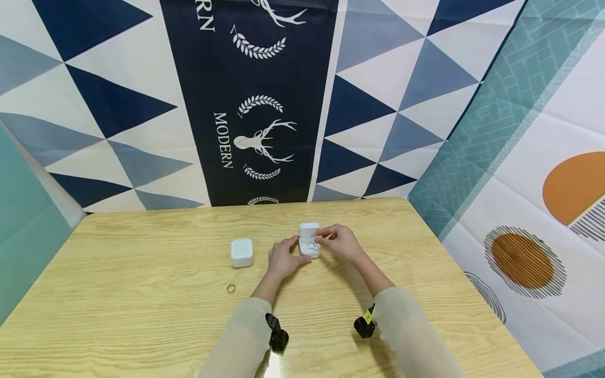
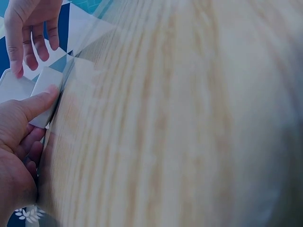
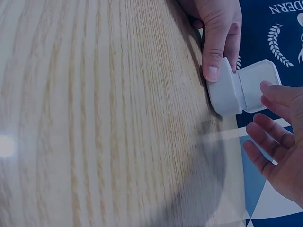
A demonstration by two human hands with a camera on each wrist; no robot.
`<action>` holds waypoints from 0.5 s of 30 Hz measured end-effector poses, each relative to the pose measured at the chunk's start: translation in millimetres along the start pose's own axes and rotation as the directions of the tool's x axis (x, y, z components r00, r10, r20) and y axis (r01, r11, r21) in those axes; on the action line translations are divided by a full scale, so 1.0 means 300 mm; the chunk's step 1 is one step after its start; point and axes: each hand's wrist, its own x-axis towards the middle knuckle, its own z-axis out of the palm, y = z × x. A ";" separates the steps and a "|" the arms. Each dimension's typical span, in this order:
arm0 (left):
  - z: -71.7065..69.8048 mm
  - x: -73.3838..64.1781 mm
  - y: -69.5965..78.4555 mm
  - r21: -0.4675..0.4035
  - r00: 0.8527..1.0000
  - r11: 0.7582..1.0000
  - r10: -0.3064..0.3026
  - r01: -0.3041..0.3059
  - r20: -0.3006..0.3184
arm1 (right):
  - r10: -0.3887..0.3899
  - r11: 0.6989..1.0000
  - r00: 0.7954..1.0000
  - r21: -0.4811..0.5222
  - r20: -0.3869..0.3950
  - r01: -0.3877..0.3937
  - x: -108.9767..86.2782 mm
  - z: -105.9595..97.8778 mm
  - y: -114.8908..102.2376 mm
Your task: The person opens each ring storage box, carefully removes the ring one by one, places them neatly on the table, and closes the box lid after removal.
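A small white ring box [image 1: 309,251] stands on the table with its lid [image 3: 255,85] raised. A ring [image 1: 311,245] shows inside its base in the head view. My left hand [image 1: 283,258] grips the base from the left, with the thumb [image 3: 213,72] along the front. On the box's other side is my right hand [image 1: 341,241], thumb and index fingertips close together at the lid's right edge. Its other fingers [image 3: 270,135] are loosely bent and apart from the box. Whether those two fingertips touch the lid is hard to tell.
Left of the hands sits a second white box [image 1: 242,253], closed. Nearer the front lies another ring [image 1: 231,288] on the wooden table [image 1: 142,315]. Behind the table's back edge hangs a patterned cloth [image 1: 264,157]. Small black wrist cameras [image 1: 279,338] are strapped at both sleeves.
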 end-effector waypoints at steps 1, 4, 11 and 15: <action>0.000 0.000 0.000 0.000 1.000 1.000 0.001 -0.001 -0.001 | -0.008 1.000 1.000 0.000 0.000 0.008 0.002 0.002 0.000; 0.000 0.002 -0.002 0.004 1.000 1.000 0.003 -0.003 0.000 | -0.014 1.000 1.000 -0.013 0.003 0.014 0.006 0.007 0.000; 0.003 0.005 -0.008 -0.002 1.000 1.000 0.007 -0.007 -0.004 | 0.029 0.999 1.000 -0.046 -0.005 -0.030 0.010 0.024 0.004; 0.003 0.006 -0.010 0.000 1.000 1.000 0.009 -0.009 -0.010 | 0.028 0.998 0.999 -0.049 -0.022 -0.029 0.015 0.035 0.009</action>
